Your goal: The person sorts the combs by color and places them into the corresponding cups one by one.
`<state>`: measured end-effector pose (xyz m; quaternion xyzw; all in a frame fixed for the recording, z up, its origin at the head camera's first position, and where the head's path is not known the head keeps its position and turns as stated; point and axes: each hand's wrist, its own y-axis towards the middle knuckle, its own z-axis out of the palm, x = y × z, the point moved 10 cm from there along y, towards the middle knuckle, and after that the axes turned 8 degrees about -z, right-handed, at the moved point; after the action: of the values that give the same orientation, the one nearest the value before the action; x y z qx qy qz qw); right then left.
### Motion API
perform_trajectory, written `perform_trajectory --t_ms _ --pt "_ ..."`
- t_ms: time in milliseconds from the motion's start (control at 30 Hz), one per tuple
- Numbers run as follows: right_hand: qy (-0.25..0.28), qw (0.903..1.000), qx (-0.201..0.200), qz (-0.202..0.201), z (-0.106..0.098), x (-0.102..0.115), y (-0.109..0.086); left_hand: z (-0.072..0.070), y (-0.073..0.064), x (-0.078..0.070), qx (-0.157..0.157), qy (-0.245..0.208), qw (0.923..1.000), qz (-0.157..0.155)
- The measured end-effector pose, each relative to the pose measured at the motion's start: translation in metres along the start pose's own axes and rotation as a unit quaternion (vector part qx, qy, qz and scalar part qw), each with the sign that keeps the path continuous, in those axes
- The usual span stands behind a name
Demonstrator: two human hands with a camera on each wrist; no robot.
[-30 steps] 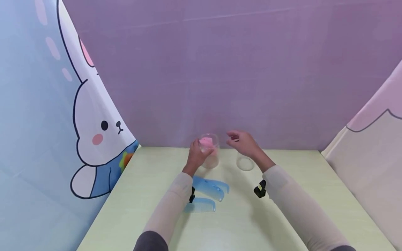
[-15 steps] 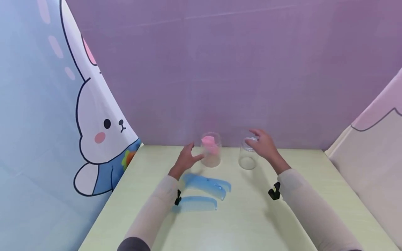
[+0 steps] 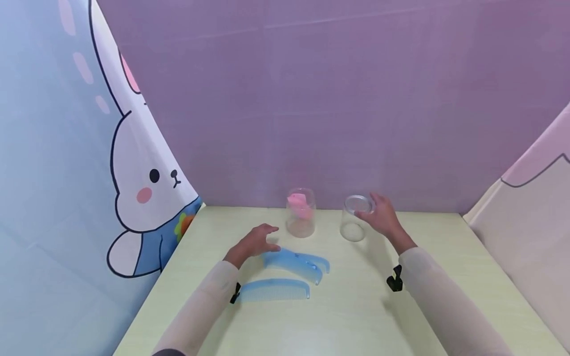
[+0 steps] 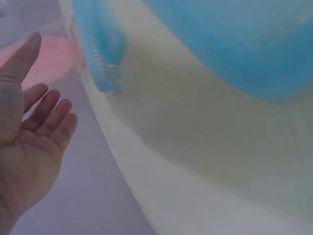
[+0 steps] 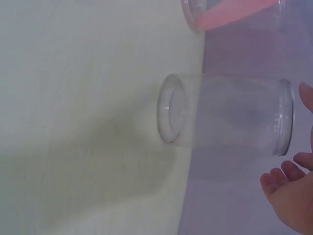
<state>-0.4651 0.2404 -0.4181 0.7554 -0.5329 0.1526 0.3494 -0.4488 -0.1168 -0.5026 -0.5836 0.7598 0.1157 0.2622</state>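
In the head view my left hand [image 3: 254,244] hovers at the left end of the blue combs, fingers and thumb spread, holding nothing. Two overlapping combs [image 3: 291,263] lie near it, and another comb [image 3: 274,289] lies nearer me. Beyond stands a clear jar [image 3: 300,228] with a pink piece [image 3: 299,206] inside; the piece's kind is unclear. My right hand [image 3: 384,216] reaches around the top of a second clear jar [image 3: 353,225], thumb and fingers on either side. The right wrist view shows a gap between that jar [image 5: 230,115] and the hand [image 5: 293,196].
A pale green table [image 3: 338,316] carries everything, and a purple backdrop [image 3: 334,109] rises right behind the jars. Printed cloth with a rabbit [image 3: 147,198] hangs at the left; another cloth [image 3: 530,217] closes off the right side.
My left hand has left the jar with the pink piece and moved left and toward me, over the combs. My right hand has moved right and lowered to the second jar's top.
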Motion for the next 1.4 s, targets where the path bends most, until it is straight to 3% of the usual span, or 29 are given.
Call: perform_trajectory --t_ms 233,467,867,1133,1400 --pt "-0.003 0.9999 -0.009 0.004 0.007 -0.007 -0.002 0.015 -0.008 -0.001 0.043 0.054 0.9968 0.041" --pt "-0.005 0.9998 -0.014 0.016 0.014 -0.01 -0.001 0.026 -0.009 0.004 0.063 0.08 0.994 0.042" --pt "-0.032 0.9982 -0.046 0.018 0.01 -0.013 0.001 0.031 -0.005 0.01 0.068 0.081 0.9932 0.048" --pt "-0.044 0.9978 -0.042 0.024 0.006 -0.013 -0.004 0.03 -0.007 0.011 0.052 0.105 0.9892 0.088" --pt "-0.026 0.9972 -0.057 0.04 0.011 -0.016 -0.01 0.032 -0.006 0.013 0.052 0.113 0.9877 0.095"
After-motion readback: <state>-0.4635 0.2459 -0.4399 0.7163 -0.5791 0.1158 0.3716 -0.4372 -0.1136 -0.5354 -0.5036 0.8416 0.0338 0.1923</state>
